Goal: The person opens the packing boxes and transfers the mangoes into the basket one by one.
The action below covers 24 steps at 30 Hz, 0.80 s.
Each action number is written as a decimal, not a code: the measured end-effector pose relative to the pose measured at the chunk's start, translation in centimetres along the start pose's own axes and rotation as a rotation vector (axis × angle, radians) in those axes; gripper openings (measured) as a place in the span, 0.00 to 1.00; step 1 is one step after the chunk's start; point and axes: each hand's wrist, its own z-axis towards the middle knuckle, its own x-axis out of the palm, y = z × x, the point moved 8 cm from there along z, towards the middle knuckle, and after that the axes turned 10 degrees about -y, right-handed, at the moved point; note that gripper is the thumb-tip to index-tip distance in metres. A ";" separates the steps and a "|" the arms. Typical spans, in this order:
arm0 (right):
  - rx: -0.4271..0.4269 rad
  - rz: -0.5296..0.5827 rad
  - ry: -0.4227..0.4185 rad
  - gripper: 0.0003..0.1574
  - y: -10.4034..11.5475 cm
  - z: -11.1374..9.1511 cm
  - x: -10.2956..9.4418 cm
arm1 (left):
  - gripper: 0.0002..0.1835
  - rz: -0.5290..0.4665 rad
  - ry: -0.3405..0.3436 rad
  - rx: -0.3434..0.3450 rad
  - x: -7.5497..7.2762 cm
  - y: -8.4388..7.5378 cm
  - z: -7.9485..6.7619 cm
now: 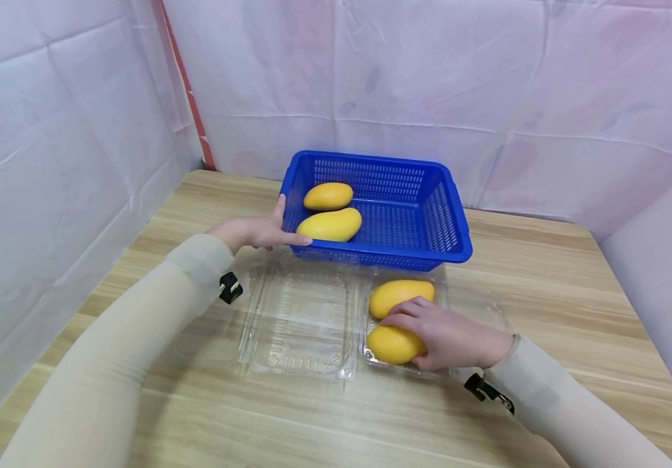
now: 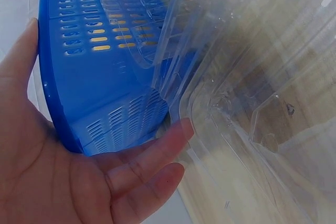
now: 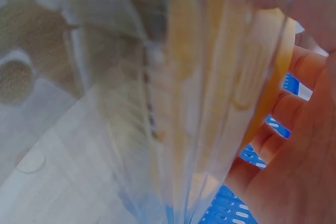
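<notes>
My right hand (image 1: 452, 335) grips the nearer yellow mango (image 1: 393, 346), its fingers curled over the top. That mango lies in the front half of the right clear plastic clamshell box (image 1: 364, 354), with another mango (image 1: 399, 296) just behind it. Two more mangoes (image 1: 328, 225) lie at the left end of the blue basket (image 1: 457, 227). My left hand (image 1: 256, 232) rests at the basket's front left corner, its fingers spread and fairly straight along the rim. In the right wrist view, the box's clear plastic partly covers the held mango (image 3: 273, 82).
A second clear clamshell box (image 1: 303, 322) lies unfolded left of the first, right in front of the basket. The right box's lid (image 1: 482, 309) spreads flat to the right, under my wrist. Pale sheeting (image 1: 429, 78) hangs behind the wooden table (image 1: 289, 422) and at both sides.
</notes>
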 end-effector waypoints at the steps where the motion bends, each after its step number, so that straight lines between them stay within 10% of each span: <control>1: 0.002 0.007 0.004 0.42 0.0 0.0 0.0 | 0.70 -0.001 0.000 0.001 0.0 0.0 0.0; 24: -0.054 0.015 -0.006 0.39 0.3 -0.2 -0.5 | 0.68 -0.008 -0.013 0.024 0.1 -0.1 -0.1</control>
